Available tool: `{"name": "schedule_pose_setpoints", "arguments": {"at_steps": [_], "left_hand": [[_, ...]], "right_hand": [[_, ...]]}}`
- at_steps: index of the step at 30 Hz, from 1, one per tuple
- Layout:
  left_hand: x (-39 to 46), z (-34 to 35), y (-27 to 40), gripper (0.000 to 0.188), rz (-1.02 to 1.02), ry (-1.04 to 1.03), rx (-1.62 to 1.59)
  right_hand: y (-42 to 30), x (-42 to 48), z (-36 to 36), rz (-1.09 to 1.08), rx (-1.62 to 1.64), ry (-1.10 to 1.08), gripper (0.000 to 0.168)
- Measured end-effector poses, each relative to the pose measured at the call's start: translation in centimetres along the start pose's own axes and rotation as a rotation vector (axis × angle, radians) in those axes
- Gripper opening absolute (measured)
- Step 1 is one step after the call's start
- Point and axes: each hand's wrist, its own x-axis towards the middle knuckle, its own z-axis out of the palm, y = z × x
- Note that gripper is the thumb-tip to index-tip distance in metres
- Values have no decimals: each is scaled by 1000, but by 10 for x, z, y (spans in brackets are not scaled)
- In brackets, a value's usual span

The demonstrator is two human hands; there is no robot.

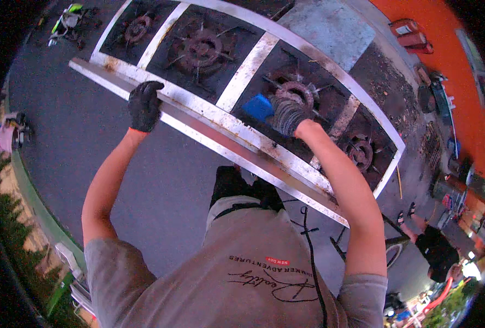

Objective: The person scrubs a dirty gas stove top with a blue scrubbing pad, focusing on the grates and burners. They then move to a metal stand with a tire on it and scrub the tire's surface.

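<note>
Before me stands a long, stained metal stove frame (248, 129) with several burner bays split by crossbars. My left hand (145, 105), in a black glove, grips its front rail, fingers hooked over the top edge. In a grey-and-black striped glove, my right hand (288, 117) reaches into a bay right of the middle. A blue pad (258, 107) is at its fingers and seems held there; blur hides the exact grip. Just beyond that hand is a rusty ring burner (297, 92) with metal prongs around it. Another ring burner (201, 47) sits in the bay to the left.
A pale board (328, 33) lies behind the frame, near dirt-strewn ground. Red cylinders (412, 36) stand by an orange wall (443, 24). A person in black (437, 250) is at the lower right. Parked motorbikes (68, 24) are at the left. A black cord (314, 254) hangs down my shirt.
</note>
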Motion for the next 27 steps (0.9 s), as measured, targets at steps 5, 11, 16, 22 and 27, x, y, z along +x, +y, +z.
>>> {"name": "schedule_pose_setpoints", "arguments": {"at_steps": [5,11,16,22,27], "left_hand": [[0,8,-2,21,-9,8,-55],[12,10,1,21,7,4,-55],[9,8,-4,21,7,11,-42],[12,3,-1,21,8,-37,14],[14,5,-1,22,12,-18,7]], "right_hand": [[35,18,34,-43,207,-44,58],[53,29,42,-170,265,15,64],[41,37,26,-199,304,-28,72],[19,68,17,-117,347,-135,74],[-7,87,34,-98,353,-183,75]]}}
